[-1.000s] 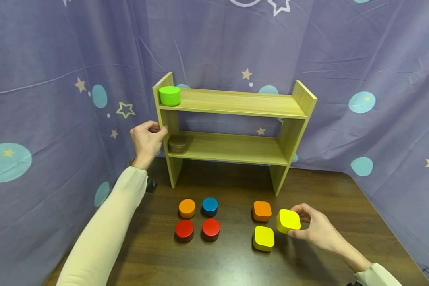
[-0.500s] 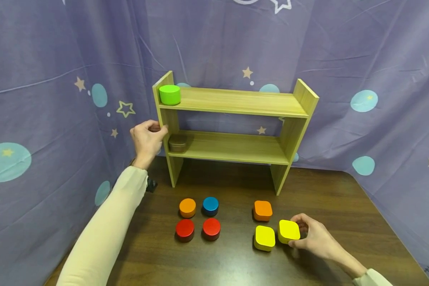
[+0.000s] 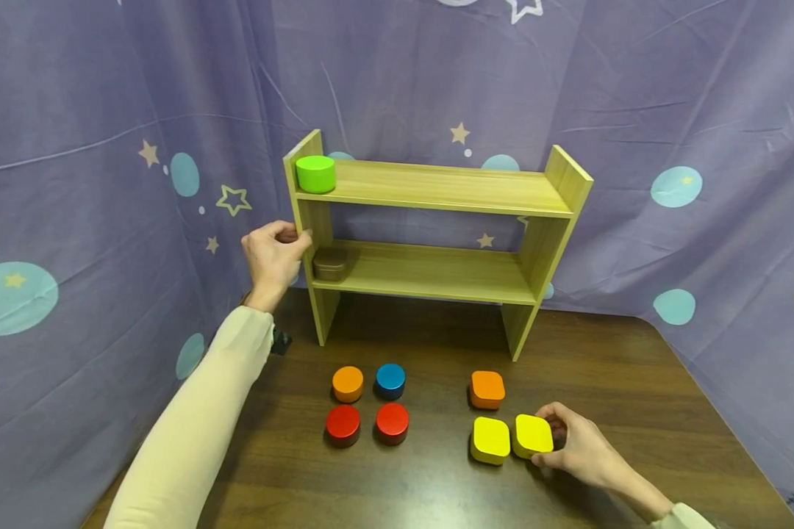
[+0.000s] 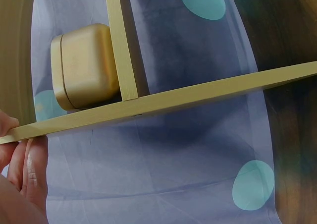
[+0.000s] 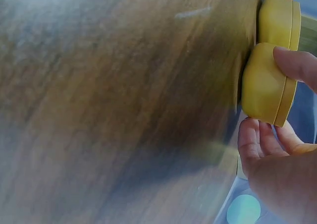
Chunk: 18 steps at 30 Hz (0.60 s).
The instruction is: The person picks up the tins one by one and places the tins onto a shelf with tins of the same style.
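Note:
My left hand (image 3: 273, 257) pinches the left side panel of the wooden shelf (image 3: 430, 186), thumb on one face and fingers on the other, as the left wrist view shows. Just inside that panel, on the lower shelf, sits a gold square tin (image 4: 86, 65). Low on the right, my right hand (image 3: 582, 448) holds a yellow square tin (image 3: 532, 435) between thumb and fingers, down at the table. A second yellow square tin (image 3: 490, 439) stands close on its left. Behind these is an orange square tin (image 3: 487, 389).
A green round tin (image 3: 316, 174) stands at the left end of the top shelf. On the dark table (image 3: 437, 485), left of centre, are an orange round tin (image 3: 348, 383), a blue round tin (image 3: 390, 380) and two red round tins (image 3: 342, 425). A patterned curtain (image 3: 397, 88) hangs behind.
My right hand has brought the yellow square tin down and toward me, in line beside the other yellow one. The left hand keeps its place on the shelf panel.

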Each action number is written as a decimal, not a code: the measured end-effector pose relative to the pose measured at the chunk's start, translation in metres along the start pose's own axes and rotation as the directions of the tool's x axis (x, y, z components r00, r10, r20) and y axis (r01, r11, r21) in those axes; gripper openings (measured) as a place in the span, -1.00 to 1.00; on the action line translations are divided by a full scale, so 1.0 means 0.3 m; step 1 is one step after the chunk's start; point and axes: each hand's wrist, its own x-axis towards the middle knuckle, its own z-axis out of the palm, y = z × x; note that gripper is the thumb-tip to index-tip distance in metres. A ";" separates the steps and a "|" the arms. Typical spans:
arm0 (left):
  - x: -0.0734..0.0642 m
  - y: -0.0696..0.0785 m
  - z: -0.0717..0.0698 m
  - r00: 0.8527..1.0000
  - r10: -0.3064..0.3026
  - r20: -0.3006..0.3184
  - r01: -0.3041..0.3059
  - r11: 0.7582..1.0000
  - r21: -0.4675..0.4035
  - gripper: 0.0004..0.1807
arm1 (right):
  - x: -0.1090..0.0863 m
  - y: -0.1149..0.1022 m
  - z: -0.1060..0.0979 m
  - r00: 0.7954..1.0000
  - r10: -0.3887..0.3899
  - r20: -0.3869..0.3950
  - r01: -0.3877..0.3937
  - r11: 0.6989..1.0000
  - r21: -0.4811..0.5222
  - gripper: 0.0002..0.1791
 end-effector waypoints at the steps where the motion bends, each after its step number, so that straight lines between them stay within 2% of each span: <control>1: 0.000 0.000 0.000 1.000 -0.001 0.000 0.001 1.000 0.000 -0.82 | -0.001 0.000 -0.003 1.000 -0.004 0.015 0.004 1.000 0.004 -0.26; 4: 0.000 0.003 0.000 1.000 -0.002 0.003 0.002 1.000 0.005 -0.82 | 0.000 -0.014 -0.023 1.000 -0.012 0.024 0.012 1.000 -0.017 -0.12; 7: 0.001 0.003 -0.003 1.000 -0.004 0.003 0.004 1.000 0.000 -0.82 | 0.013 -0.050 -0.055 0.999 -0.030 -0.019 0.028 0.998 -0.062 -0.03; 9: 0.002 0.003 -0.005 1.000 -0.007 0.002 0.007 1.000 -0.004 -0.82 | 0.029 -0.081 -0.074 0.996 -0.046 -0.072 0.039 0.994 -0.100 -0.05; 12: 0.002 0.001 -0.008 1.000 -0.013 -0.001 0.013 1.000 -0.014 -0.82 | 0.060 -0.127 -0.085 0.990 -0.085 -0.110 0.072 0.991 -0.114 -0.12; 18: -0.003 0.003 -0.004 1.000 -0.010 0.005 0.010 1.000 -0.004 -0.81 | 0.152 -0.205 -0.037 0.978 -0.161 -0.133 0.151 0.985 -0.083 -0.24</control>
